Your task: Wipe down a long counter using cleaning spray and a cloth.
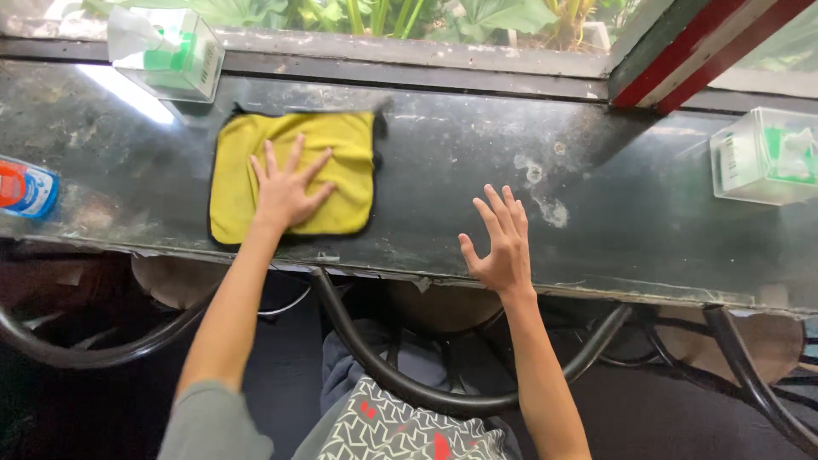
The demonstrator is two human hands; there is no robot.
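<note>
Cloth [341, 170] flat under spread left hand [285, 192]; right hand [503, 247] wide open near the tabletop [648, 230] front edge, bare surface between.

Person's own body: left arm [226, 324] wore a short grey sleeve [209, 422]; right arm [541, 375] was bare; patterned grey-white-red garment [409, 430] covered the lap.

Tabletop [648, 230] stock, counted from the yellow cloth [341, 162]:
- Yellow cloth: one, lying flat.
- Clear tissue boxes: two, one [170, 53] sitting just behind-left of the cloth, one [763, 158] sitting far right of it.
- Blue-capped bottle [25, 189]: one, lying far left of the cloth.
</note>
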